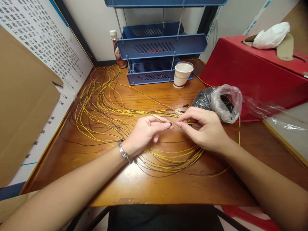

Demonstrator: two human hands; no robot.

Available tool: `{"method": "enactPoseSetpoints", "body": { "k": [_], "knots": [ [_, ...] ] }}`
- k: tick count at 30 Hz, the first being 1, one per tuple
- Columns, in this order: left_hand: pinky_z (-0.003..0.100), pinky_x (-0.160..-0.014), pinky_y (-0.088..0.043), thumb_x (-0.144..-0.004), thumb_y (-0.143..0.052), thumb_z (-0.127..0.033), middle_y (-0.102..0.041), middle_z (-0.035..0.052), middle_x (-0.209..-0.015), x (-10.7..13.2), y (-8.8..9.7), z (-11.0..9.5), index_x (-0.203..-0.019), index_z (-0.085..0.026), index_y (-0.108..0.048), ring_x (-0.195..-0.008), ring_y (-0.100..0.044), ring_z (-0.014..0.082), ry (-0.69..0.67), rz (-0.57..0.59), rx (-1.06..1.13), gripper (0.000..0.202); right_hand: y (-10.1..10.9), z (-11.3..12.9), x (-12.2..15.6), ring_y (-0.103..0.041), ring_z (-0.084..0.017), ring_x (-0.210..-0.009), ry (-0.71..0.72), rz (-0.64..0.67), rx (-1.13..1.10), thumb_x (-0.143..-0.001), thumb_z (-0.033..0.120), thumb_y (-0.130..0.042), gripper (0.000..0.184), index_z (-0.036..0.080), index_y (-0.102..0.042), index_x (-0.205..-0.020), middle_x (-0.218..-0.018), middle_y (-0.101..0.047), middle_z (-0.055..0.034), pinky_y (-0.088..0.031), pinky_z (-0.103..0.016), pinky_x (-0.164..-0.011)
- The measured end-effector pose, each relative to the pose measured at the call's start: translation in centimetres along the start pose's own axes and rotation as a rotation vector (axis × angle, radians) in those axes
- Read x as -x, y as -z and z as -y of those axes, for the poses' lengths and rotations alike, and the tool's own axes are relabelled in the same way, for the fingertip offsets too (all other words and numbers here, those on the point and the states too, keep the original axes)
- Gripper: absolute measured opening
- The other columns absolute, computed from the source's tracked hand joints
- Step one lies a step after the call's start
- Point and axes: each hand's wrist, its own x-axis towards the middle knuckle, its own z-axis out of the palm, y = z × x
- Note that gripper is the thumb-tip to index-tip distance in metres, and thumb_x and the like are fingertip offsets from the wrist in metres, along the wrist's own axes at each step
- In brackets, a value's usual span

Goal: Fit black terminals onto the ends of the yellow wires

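Observation:
Over the middle of the table, my left hand pinches a small black connector between thumb and forefinger. My right hand faces it, thumb and forefinger closed on a thin wire that runs to the connector. Beneath and around both hands spreads a loose bundle of yellow and dark wires, coiled at the left and looping toward me. Several wires end in black tips near my right hand, which partly hides them.
An open clear plastic bag of dark parts lies beyond my right hand. Behind stand a paper cup, a blue tiered rack and a bottle. A red box bounds the right, cardboard the left.

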Motion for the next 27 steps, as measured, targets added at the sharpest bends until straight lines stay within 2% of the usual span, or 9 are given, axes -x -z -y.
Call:
{"method": "enactPoseSetpoints", "body": {
  "k": [4,7,11,21,27],
  "knots": [
    [0.017,-0.039,-0.03,-0.079,-0.077,-0.021,-0.067,-0.0023,-0.06,0.0,0.0,0.1,-0.085,-0.011,-0.073,-0.039,-0.044,0.0022,0.008,-0.002,-0.008,0.013,-0.5,0.1,0.1,-0.06,-0.011,-0.065,-0.006,0.008,-0.03,-0.083,0.008,-0.068,0.009,0.017,-0.069,-0.08,-0.072,-0.067,-0.0009,-0.046,-0.024,-0.061],
    [0.017,-0.04,-0.03,-0.079,-0.077,-0.02,-0.066,-0.0028,-0.059,0.0,0.1,0.3,-0.086,-0.01,-0.072,-0.038,-0.044,0.002,0.011,-0.007,-0.024,0.013,-0.8,0.2,0.3,-0.061,-0.011,-0.065,-0.036,0.023,-0.044,-0.084,0.008,-0.067,0.008,0.016,-0.069,-0.081,-0.073,-0.068,-0.0012,-0.046,-0.023,-0.06],
    [0.017,-0.039,-0.03,-0.079,-0.076,-0.02,-0.07,-0.0005,-0.066,0.0,0.0,0.2,-0.086,-0.01,-0.073,-0.039,-0.044,0.0016,0.011,-0.013,-0.013,0.013,-0.9,0.1,0.4,-0.063,-0.011,-0.066,-0.039,0.021,-0.027,-0.085,0.01,-0.067,0.006,0.016,-0.069,-0.084,-0.076,-0.07,-0.0022,-0.048,-0.023,-0.061],
    [0.016,-0.04,-0.03,-0.079,-0.078,-0.027,-0.079,0.0075,-0.094,0.1,0.3,0.3,-0.088,-0.011,-0.073,-0.04,-0.045,-0.0001,0.001,-0.007,0.015,0.019,0.5,-0.6,0.1,-0.064,-0.012,-0.06,0.08,-0.045,0.067,-0.083,0.012,-0.068,0.006,0.018,-0.068,-0.083,-0.074,-0.073,-0.0023,-0.05,-0.024,-0.058],
    [0.016,-0.039,-0.03,-0.078,-0.078,-0.028,-0.079,0.0086,-0.094,-0.1,0.3,0.2,-0.089,-0.011,-0.073,-0.041,-0.045,0.0004,-0.008,-0.007,0.013,0.021,0.4,-0.5,0.1,-0.061,-0.01,-0.058,0.105,0.001,0.04,-0.082,0.008,-0.067,0.009,0.017,-0.069,-0.083,-0.071,-0.07,-0.0008,-0.047,-0.022,-0.056]
  ]
}}
